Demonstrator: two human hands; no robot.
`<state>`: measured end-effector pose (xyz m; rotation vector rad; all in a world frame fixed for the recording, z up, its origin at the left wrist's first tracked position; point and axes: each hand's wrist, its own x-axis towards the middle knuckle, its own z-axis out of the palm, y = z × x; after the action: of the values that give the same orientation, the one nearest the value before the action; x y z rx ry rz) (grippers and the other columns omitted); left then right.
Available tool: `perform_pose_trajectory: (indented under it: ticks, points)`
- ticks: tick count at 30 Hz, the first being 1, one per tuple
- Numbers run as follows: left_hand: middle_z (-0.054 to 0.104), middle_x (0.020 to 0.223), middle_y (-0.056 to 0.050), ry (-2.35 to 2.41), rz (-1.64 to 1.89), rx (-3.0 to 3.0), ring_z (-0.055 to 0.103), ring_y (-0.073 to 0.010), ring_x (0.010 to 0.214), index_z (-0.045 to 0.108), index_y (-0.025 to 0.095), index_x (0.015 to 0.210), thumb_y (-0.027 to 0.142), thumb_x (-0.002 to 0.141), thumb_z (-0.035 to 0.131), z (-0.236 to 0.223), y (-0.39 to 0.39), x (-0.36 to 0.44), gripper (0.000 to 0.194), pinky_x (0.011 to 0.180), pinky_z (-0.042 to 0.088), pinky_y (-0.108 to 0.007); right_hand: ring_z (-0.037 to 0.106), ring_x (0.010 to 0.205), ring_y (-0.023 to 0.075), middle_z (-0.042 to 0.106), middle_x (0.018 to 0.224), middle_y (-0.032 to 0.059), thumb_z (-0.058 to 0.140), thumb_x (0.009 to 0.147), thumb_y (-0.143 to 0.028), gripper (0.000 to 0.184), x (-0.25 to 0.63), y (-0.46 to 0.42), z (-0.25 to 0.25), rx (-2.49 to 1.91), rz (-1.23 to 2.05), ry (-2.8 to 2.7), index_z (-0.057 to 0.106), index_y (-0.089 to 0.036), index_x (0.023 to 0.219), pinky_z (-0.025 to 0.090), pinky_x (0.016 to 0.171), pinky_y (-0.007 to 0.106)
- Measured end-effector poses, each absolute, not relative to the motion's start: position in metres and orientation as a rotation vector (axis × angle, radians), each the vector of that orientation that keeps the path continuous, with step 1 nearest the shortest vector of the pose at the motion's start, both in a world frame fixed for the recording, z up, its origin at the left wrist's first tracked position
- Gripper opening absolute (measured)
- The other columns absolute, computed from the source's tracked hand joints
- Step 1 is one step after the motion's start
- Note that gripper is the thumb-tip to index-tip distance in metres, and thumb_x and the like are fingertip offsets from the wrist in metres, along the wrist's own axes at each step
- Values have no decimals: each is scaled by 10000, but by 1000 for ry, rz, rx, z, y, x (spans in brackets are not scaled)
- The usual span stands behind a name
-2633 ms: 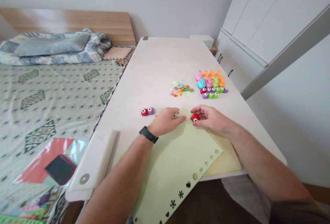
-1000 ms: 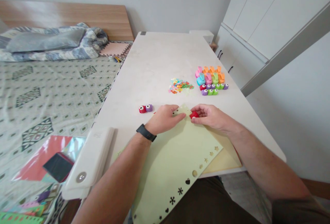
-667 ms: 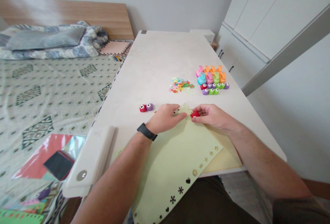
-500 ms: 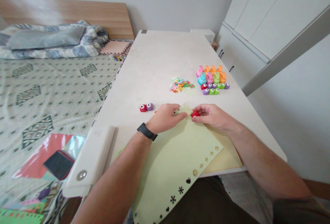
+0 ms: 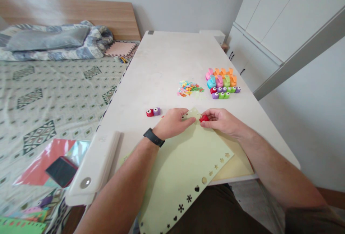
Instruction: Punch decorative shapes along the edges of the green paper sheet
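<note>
A pale green sheet (image 5: pixel 178 162) with punched shapes along its edge lies on the white table (image 5: pixel 167 61), over a yellow sheet (image 5: pixel 237 165). My left hand (image 5: pixel 174 122), with a black wristband, rests flat on the green sheet's far corner, fingers stretched out. My right hand (image 5: pixel 222 122) pinches a small red paper punch (image 5: pixel 204 118) at that same edge of the sheet. A red and a purple punch (image 5: pixel 153 112) sit together on the table, left of my left hand.
A cluster of coloured punches (image 5: pixel 222 83) and a pile of punched paper bits (image 5: pixel 189 88) lie further back on the table. A white box (image 5: pixel 94 167) sits at the table's left front edge. A bed (image 5: pixel 54 93) with coloured sheets (image 5: pixel 43 165) is left; cabinets (image 5: pixel 258 29) are right.
My right hand has pressed down on the red punch, which shows less than 2.6 s ago. The view has shifted slightly. My left hand stays on the sheet.
</note>
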<state>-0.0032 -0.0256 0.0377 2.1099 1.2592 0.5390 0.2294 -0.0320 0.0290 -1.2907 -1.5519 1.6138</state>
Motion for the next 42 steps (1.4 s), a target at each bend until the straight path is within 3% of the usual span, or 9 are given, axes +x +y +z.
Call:
perform_pose_trajectory:
  ticks: [25,36,42]
  points:
    - [589,640,-2,1265,516,2089,477,-128,581,627,166,728,477,897,525,41,-26,-3,368,531,282,-262,622,780,162,695,869,48,818,715,-337,344,227,-33,26,-1294,1542,-1625,672,-158,971,498,733,318]
    - [640,713,-10,1233,532,2036,522,-131,619,690,170,876,534,877,573,50,-29,-3,382,548,335,-253,602,742,154,678,843,29,783,740,-341,307,225,-35,25,-1295,1467,-1678,652,-176,963,473,669,294]
    - [696,955,-57,1238,653,1943,608,-174,796,650,182,1111,612,698,756,53,-25,0,605,655,443,-264,598,722,156,672,811,21,773,738,-325,274,225,-37,26,-1313,1404,-1695,656,-183,941,453,628,282]
